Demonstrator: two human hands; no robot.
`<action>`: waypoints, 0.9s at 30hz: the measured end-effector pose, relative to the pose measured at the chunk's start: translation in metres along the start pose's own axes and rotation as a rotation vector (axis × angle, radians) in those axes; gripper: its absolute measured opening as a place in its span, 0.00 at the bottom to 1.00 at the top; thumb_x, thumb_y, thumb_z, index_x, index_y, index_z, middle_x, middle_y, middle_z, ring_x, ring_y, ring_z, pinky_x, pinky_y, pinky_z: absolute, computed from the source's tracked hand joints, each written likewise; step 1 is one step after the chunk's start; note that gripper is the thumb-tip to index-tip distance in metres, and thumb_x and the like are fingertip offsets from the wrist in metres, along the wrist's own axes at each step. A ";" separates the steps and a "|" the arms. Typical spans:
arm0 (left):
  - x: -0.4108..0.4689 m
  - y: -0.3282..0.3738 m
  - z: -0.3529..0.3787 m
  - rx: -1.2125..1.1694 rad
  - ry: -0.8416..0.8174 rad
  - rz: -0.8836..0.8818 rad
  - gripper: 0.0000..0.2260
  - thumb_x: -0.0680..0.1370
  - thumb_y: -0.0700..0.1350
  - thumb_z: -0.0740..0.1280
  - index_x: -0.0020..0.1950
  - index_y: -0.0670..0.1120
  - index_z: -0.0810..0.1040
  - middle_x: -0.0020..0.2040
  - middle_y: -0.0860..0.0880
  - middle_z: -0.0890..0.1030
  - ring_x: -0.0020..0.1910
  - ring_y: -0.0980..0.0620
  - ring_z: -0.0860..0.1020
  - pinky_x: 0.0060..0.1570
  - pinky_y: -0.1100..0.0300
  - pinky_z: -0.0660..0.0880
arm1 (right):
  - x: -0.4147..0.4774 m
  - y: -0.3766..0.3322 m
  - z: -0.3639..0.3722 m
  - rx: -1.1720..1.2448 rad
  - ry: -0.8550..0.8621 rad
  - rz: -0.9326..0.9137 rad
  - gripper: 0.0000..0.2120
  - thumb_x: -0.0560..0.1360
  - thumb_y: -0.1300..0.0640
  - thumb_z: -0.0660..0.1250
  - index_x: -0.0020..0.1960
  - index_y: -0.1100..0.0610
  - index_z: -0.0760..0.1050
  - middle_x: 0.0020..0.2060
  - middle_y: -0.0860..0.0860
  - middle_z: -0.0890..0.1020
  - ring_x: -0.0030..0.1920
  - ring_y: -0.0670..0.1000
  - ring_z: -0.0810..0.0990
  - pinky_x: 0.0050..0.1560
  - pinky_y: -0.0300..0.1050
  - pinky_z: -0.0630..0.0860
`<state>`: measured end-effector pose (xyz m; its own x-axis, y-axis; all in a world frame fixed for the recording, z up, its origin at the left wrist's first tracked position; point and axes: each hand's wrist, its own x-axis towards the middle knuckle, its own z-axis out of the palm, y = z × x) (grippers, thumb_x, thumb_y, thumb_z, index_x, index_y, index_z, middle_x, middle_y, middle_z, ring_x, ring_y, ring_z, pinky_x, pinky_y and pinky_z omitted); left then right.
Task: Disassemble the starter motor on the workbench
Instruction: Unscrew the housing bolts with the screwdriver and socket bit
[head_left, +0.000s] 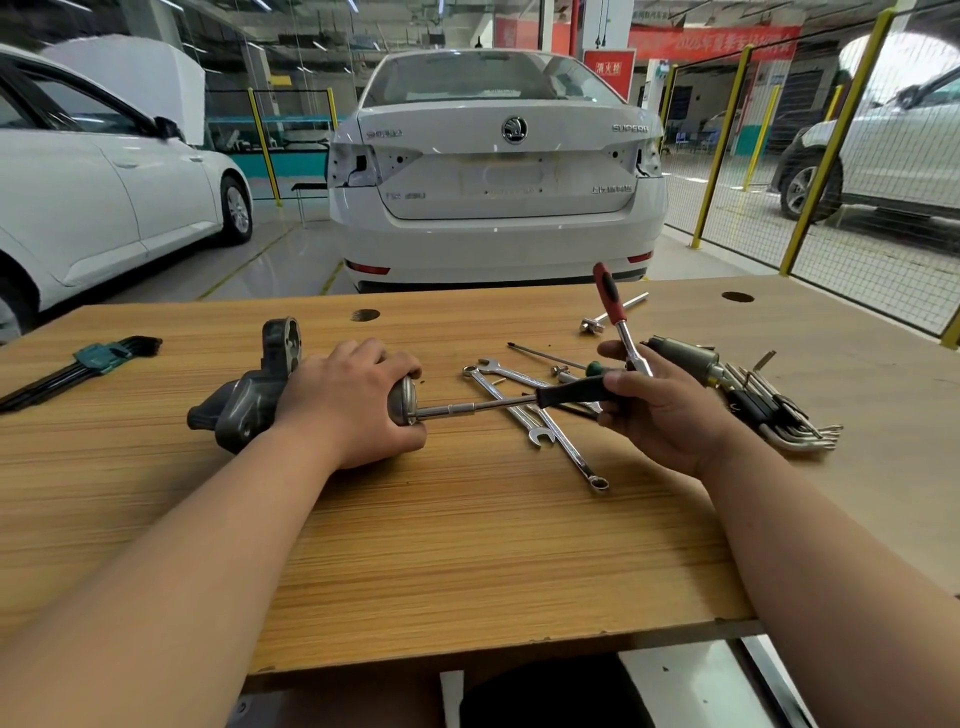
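The starter motor (249, 395) lies on its side on the wooden workbench (467, 545), its dark nose housing pointing left and its rounded metal end cap (401, 401) facing right. My left hand (348, 400) grips the motor body from above. My right hand (654, 410) holds two tools at once: a black-handled driver (571, 392) whose long shaft reaches left to the end cap, and a ratchet with a red and black handle (610, 301) sticking up and away.
Two combination wrenches (535, 415) lie crossed under the driver shaft. A solenoid cylinder (685, 358) and a hex key set (779, 415) sit at the right. Another hex key set (88, 364) lies far left, an extension bar (613, 312) at the back. White cars stand beyond the bench.
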<state>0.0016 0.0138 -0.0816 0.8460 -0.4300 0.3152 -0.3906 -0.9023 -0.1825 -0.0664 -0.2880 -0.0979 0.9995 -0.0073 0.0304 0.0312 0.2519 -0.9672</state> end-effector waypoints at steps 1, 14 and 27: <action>0.000 0.000 0.000 0.000 -0.003 0.003 0.33 0.65 0.72 0.59 0.68 0.63 0.63 0.63 0.54 0.71 0.61 0.52 0.69 0.52 0.53 0.67 | 0.000 0.001 0.001 -0.093 0.036 0.000 0.11 0.79 0.62 0.63 0.60 0.53 0.73 0.50 0.59 0.75 0.37 0.50 0.77 0.38 0.44 0.79; 0.008 -0.006 0.000 -0.014 -0.053 0.019 0.32 0.64 0.73 0.57 0.66 0.65 0.63 0.62 0.56 0.71 0.60 0.53 0.69 0.45 0.54 0.65 | 0.003 0.001 0.003 -0.562 0.246 0.008 0.14 0.81 0.43 0.59 0.52 0.53 0.76 0.28 0.52 0.74 0.21 0.46 0.69 0.23 0.41 0.68; 0.010 -0.007 0.001 -0.015 -0.058 0.026 0.32 0.62 0.74 0.55 0.65 0.66 0.63 0.61 0.57 0.71 0.59 0.53 0.70 0.44 0.54 0.64 | 0.005 -0.001 -0.004 0.130 0.016 0.003 0.22 0.74 0.74 0.58 0.61 0.55 0.73 0.51 0.57 0.73 0.53 0.55 0.77 0.51 0.45 0.76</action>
<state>0.0135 0.0156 -0.0784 0.8548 -0.4515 0.2560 -0.4180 -0.8912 -0.1763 -0.0613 -0.2921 -0.0977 0.9995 -0.0215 0.0225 0.0290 0.3756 -0.9263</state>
